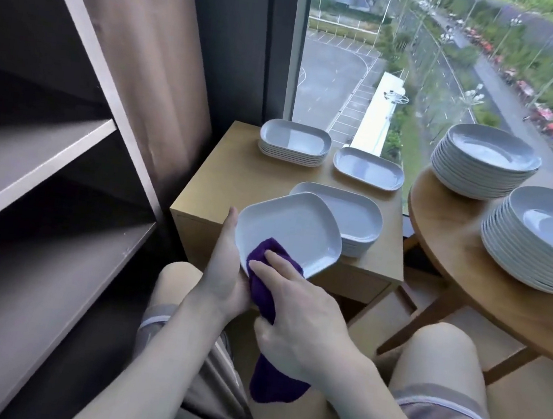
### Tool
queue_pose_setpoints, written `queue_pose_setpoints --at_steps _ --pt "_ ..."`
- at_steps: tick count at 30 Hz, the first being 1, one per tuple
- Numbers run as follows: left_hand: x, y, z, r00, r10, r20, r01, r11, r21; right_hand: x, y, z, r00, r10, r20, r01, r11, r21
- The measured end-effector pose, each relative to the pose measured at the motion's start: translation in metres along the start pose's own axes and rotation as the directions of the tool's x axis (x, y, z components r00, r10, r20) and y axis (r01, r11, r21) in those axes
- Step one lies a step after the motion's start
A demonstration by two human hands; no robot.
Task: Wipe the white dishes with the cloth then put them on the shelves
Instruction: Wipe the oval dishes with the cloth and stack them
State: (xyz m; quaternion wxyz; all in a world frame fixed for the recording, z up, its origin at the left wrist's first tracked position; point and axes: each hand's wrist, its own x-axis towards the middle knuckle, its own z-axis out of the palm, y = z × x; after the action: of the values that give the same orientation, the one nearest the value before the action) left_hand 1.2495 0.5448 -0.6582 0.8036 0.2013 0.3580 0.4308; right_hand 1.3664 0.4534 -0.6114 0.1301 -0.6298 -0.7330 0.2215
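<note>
1. The white dish (295, 227) is held tilted, in the air between both hands, over the near edge of the wooden side table (237, 177).
2. The left hand (225, 269) grips the dish's left rim (thumb along the edge).
3. The right hand (304, 312) holds the purple cloth (259, 286) and presses it into the dish's near corner; the loose end hangs below this hand.
4. Just beyond the hands sits a dish stack (357, 215).
5. Right of the right hand, a round table (454, 236) carries round plates (484, 160).
6. Left of the left hand stand the shelves (34, 147).
</note>
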Motion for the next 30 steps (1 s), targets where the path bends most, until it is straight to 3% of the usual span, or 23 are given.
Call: queue_pose_setpoints --at_steps 5,13,22,25,30 --pt "-0.003 -0.007 0.001 0.997 -0.076 0.006 0.075 0.996 0.046 0.018 -0.004 -0.017 0.997 -0.073 -0.007 0.073 0.997 0.001" --pt "0.005 -0.005 0.007 0.998 -0.053 0.020 0.053 0.999 0.008 0.034 0.003 -0.021 1.000 0.015 0.006 -0.015 0.999 0.052" --pt "-0.001 0.014 -0.009 0.997 -0.048 0.064 0.054 0.995 -0.084 0.020 -0.016 -0.029 0.985 -0.137 0.106 0.146 0.985 -0.089" --pt "0.001 0.025 -0.012 0.998 0.016 0.055 -0.010 0.993 -0.115 0.013 -0.005 -0.030 0.987 -0.082 0.136 0.105 0.980 -0.168" --pt "0.005 0.029 -0.014 0.996 0.047 0.079 -0.041 0.996 -0.077 0.023 0.039 -0.042 0.995 0.086 0.048 -0.075 0.979 -0.192"
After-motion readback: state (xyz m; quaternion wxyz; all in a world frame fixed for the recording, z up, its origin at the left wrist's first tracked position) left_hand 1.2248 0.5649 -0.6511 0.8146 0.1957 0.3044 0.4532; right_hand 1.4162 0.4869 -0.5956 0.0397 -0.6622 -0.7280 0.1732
